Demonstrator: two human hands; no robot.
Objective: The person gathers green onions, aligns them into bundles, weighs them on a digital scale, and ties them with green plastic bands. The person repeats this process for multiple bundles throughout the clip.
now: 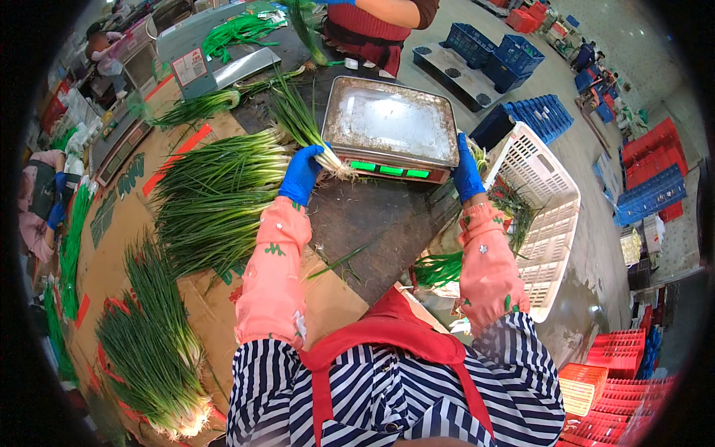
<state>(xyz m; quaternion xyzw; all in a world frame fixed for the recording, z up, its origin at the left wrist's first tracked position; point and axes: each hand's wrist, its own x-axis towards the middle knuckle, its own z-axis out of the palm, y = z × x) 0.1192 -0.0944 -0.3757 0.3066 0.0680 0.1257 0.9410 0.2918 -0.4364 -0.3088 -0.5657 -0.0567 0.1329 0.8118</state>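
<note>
My left hand (302,175), in a blue glove, holds a small bunch of spring onions (300,122) by the white stems. Their roots lie at the front left corner of a digital weighing scale (391,120). The scale's metal pan is bare and worn, and its green displays are lit. At the scale's right side, my gloved right hand (468,172) touches the edge; its fingers are partly hidden, so its grip is unclear. Left of my left hand lies a large pile of spring onions (223,195), white ends towards the scale.
Another spring onion heap (153,341) lies on cardboard (195,302) at lower left. A white plastic crate (550,223) leans at right, near green ties (438,269). A co-worker (366,28) stands opposite, beside a second scale (187,58). Blue crates (511,61) stand beyond.
</note>
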